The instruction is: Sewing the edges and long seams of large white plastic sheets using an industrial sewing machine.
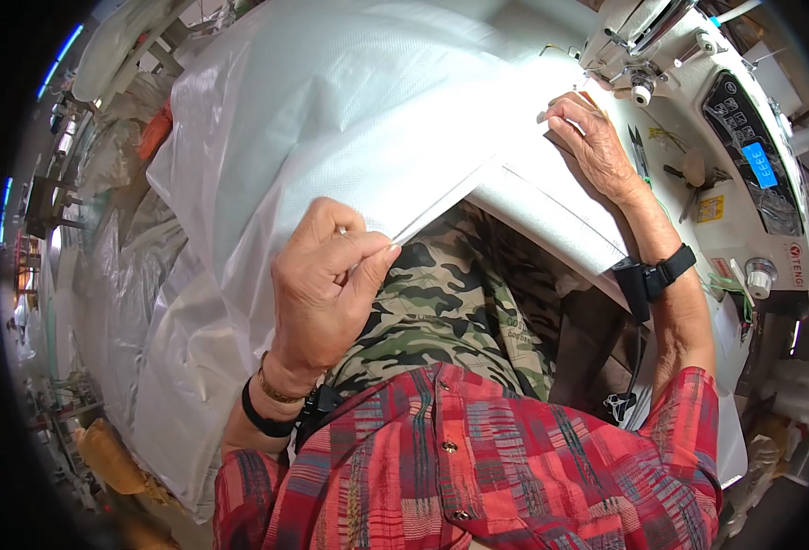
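A large white woven plastic sheet [322, 119] spreads over the table and hangs down on the left. My left hand [326, 284] pinches its near edge between thumb and forefinger, drawing the edge up in a taut fold above my lap. Close to the needle area of a white sewing machine [716, 243], my right hand [592, 142] rests low on the sheet. Its fingers are curled in and seem to pinch the material; the fingertips are partly hidden. The machine's needle is hard to make out in the glare.
Dark-bladed scissors [639, 154] lie just right of my right hand. The machine carries a black control panel [739, 147] with a blue screen. Crumpled clear plastic [116, 151] is heaped at the far left, near an orange-red item [156, 131]. A yellow-brown bundle [111, 456] sits lower left.
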### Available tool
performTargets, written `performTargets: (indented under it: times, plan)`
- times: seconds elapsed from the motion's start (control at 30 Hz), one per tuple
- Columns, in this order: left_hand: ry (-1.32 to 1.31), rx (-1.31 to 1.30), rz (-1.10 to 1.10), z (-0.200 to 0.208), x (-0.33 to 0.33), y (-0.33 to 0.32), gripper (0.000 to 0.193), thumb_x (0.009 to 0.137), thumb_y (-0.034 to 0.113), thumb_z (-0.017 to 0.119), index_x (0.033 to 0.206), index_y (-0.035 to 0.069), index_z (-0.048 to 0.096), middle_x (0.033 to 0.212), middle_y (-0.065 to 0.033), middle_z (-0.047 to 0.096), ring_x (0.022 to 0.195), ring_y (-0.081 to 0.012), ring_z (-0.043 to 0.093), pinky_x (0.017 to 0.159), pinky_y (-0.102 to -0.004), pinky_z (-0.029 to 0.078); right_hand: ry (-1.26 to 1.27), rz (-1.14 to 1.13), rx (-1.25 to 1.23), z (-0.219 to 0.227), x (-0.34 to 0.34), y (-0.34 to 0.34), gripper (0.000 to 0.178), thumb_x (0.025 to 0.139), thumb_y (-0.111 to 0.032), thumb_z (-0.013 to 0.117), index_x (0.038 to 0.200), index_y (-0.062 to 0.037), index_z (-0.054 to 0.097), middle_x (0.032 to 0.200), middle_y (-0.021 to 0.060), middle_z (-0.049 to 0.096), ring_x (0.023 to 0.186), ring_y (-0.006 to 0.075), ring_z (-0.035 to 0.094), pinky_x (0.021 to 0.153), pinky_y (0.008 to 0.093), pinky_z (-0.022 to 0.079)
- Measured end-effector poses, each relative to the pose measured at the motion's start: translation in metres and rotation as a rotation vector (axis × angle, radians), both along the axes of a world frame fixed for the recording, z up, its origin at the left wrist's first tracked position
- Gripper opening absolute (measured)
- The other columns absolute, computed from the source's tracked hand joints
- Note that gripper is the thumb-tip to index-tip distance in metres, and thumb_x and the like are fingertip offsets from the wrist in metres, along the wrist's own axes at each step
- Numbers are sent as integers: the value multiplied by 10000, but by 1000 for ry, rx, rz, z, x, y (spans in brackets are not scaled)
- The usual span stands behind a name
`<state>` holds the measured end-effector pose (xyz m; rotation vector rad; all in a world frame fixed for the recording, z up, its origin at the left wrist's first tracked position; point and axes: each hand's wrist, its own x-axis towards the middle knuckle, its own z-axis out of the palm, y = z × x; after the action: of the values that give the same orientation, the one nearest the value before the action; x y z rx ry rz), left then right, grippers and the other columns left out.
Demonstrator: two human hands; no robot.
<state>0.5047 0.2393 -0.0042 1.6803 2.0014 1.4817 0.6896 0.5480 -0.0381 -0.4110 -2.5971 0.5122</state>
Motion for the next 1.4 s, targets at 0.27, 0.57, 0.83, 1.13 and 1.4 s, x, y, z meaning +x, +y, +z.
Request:
performTargets:
  times: [0.27,0.57,0.83,1.13,1.4]
  plan:
    - [244,-39,64,5,6,-7,222,786,-34,719,1003,8,704,719,-94,560,581,-235,568,505,-319,418,-3,-13,-123,-2,-1,2,172,980,-187,557,957,-24,605,896,72,613,895,213,557,858,361,459]
    - [335,-173,-27,-11,-3,-10,247,838,-15,650,1083,8,658,722,-98,543,587,-245,556,522,-344,425,-32,-32,-139,0,-8,2,112,977,-142,562,1000,-36,592,901,56,604,899,186,563,837,339,479]
    - [132,-293,-272,-12,-7,-7,223,857,40,643,1067,-34,645,818,-164,637,685,-311,611,621,-360,478,-11,-74,-120,-7,-11,3,88,972,-110,567,1027,-46,542,885,62,590,815,175,581,760,326,506]
    - [35,-181,-407,-16,-2,5,259,725,6,615,974,2,686,728,-148,637,593,-309,605,551,-365,476,-26,-99,-83,-6,-10,1,116,945,-96,584,1022,-24,533,882,105,590,804,216,587,766,349,505]
    - [217,-105,-549,-31,11,9,149,767,69,615,695,48,487,639,-108,517,585,-306,587,524,-405,452,-2,-235,227,-8,-12,-8,240,863,-100,698,1026,-21,540,958,130,594,921,279,597,811,399,486]
